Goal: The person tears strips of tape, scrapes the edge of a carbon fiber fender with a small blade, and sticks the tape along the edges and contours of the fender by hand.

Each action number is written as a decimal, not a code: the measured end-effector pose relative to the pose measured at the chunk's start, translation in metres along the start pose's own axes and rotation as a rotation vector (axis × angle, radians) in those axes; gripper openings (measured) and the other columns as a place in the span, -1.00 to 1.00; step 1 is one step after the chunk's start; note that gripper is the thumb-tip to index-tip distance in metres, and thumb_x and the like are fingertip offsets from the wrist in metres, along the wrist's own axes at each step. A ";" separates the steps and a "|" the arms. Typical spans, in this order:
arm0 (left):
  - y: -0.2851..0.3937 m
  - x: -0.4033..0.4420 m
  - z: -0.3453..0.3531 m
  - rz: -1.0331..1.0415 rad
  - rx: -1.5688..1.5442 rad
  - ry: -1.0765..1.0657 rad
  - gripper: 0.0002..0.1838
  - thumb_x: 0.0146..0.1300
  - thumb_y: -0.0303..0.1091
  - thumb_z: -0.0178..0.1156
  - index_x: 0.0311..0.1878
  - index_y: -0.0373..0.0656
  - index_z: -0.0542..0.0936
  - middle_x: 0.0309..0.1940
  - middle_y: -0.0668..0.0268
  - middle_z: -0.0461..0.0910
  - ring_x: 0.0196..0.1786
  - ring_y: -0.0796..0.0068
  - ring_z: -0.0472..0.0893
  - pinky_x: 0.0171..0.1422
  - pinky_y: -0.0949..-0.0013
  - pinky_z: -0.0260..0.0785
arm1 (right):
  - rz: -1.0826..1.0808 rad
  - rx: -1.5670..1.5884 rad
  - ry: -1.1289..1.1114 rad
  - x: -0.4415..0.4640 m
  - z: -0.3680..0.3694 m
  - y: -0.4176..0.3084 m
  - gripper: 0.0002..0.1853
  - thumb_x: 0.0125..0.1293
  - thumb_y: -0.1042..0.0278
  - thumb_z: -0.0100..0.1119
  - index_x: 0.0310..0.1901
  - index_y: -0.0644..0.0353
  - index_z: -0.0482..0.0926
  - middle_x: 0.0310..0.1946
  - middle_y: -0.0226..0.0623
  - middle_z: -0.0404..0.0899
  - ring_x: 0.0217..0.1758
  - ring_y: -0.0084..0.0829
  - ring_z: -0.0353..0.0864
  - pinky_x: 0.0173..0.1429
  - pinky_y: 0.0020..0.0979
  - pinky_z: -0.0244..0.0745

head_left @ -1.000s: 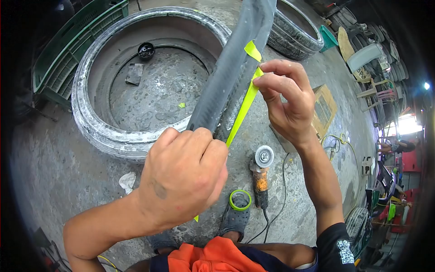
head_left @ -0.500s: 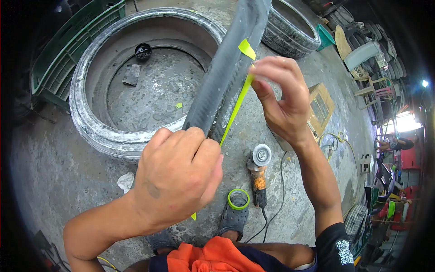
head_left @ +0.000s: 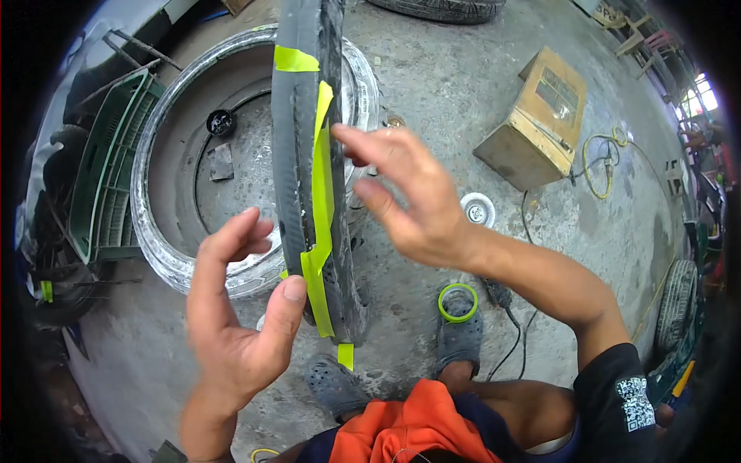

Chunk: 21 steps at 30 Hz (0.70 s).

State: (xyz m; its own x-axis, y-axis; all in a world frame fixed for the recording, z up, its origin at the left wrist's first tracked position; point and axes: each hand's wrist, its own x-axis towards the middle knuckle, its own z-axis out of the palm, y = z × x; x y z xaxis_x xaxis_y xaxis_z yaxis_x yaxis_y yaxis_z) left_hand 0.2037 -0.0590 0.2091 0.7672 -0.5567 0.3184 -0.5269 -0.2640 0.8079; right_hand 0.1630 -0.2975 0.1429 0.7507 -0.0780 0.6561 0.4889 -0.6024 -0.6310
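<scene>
A long, dark-grey curved piece with a woven, carbon-fibre look (head_left: 287, 147) stands upright in front of me, its far end out of view. Strips of bright yellow-green tape (head_left: 322, 181) run along its edge and across its face. My left hand (head_left: 239, 309) is open beside its lower part, thumb and fingers apart, the thumb close to the tape. My right hand (head_left: 413, 197) is also open, its fingertips at the right of the upper tape strip; whether they touch it I cannot tell.
A large whitish tire (head_left: 158, 239) lies behind the piece, beside a green crate (head_left: 116, 174). To the right sit a cardboard box (head_left: 532, 147) and an angle grinder's disc (head_left: 477, 210). A green tape roll (head_left: 458, 302) is over my shoe (head_left: 459, 339).
My left hand has let go of the grey piece and opened. The long tape strip, earlier pulled taut by my right hand, now lies along the piece. The view has shifted.
</scene>
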 end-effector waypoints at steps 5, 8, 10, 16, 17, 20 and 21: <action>-0.005 -0.001 0.008 -0.014 -0.011 -0.111 -0.34 0.28 -0.36 0.41 0.40 -0.42 0.44 0.23 -0.04 0.61 0.31 0.18 0.60 0.46 0.17 0.37 | 0.051 0.037 0.037 -0.014 0.019 -0.014 -0.32 0.36 0.60 0.20 0.53 0.16 0.36 0.13 0.05 0.50 0.12 -0.04 0.56 0.19 -0.20 0.53; -0.007 -0.003 0.013 -0.017 -0.076 -0.116 -0.33 0.29 -0.40 0.40 0.41 -0.44 0.42 0.24 -0.06 0.60 0.32 0.17 0.60 0.49 0.15 0.35 | 0.049 -0.005 0.046 -0.018 0.023 -0.016 -0.27 0.31 0.61 0.21 0.54 0.15 0.35 0.17 0.08 0.49 0.12 0.00 0.55 0.21 -0.13 0.50; -0.008 -0.003 0.015 -0.005 -0.150 -0.081 -0.30 0.29 -0.45 0.38 0.44 -0.46 0.36 0.23 -0.07 0.60 0.31 0.17 0.61 0.50 0.16 0.35 | 0.051 -0.035 0.050 -0.021 0.024 -0.019 -0.25 0.28 0.61 0.22 0.54 0.14 0.36 0.18 0.08 0.50 0.13 0.02 0.55 0.21 -0.09 0.48; -0.005 -0.001 0.012 -0.052 -0.229 -0.110 -0.24 0.24 -0.54 0.31 0.49 -0.49 0.26 0.25 -0.10 0.57 0.33 0.17 0.59 0.52 0.16 0.33 | 0.074 -0.140 -0.010 -0.034 0.025 -0.035 -0.27 0.19 0.75 0.24 0.46 0.20 0.48 0.18 -0.01 0.50 0.13 -0.07 0.56 0.23 -0.20 0.51; -0.004 0.000 0.012 -0.053 -0.229 -0.111 -0.24 0.24 -0.54 0.31 0.49 -0.49 0.26 0.25 -0.10 0.57 0.33 0.17 0.59 0.52 0.16 0.33 | 0.064 -0.167 -0.014 -0.036 0.025 -0.035 -0.26 0.16 0.75 0.25 0.45 0.21 0.50 0.17 -0.01 0.52 0.13 -0.07 0.57 0.23 -0.19 0.51; -0.003 0.001 0.011 -0.092 -0.291 -0.116 -0.24 0.23 -0.56 0.28 0.50 -0.50 0.25 0.27 -0.10 0.55 0.35 0.18 0.57 0.53 0.16 0.32 | 0.048 -0.205 -0.017 -0.047 0.028 -0.034 -0.27 0.15 0.65 0.24 0.45 0.18 0.50 0.17 -0.04 0.55 0.15 -0.08 0.58 0.18 -0.17 0.47; -0.003 0.001 0.012 -0.093 -0.306 -0.119 -0.24 0.22 -0.57 0.27 0.49 -0.50 0.25 0.27 -0.10 0.55 0.36 0.18 0.56 0.54 0.16 0.32 | 0.041 -0.216 -0.014 -0.050 0.030 -0.034 -0.27 0.18 0.55 0.22 0.47 0.14 0.48 0.17 -0.06 0.56 0.16 -0.10 0.58 0.14 -0.15 0.42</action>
State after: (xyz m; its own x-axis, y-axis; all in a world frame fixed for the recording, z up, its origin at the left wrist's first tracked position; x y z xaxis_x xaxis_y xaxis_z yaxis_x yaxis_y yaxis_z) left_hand 0.2016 -0.0678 0.2006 0.7493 -0.6342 0.1907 -0.3088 -0.0799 0.9478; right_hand 0.1218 -0.2494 0.1193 0.7751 -0.0959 0.6245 0.3521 -0.7551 -0.5530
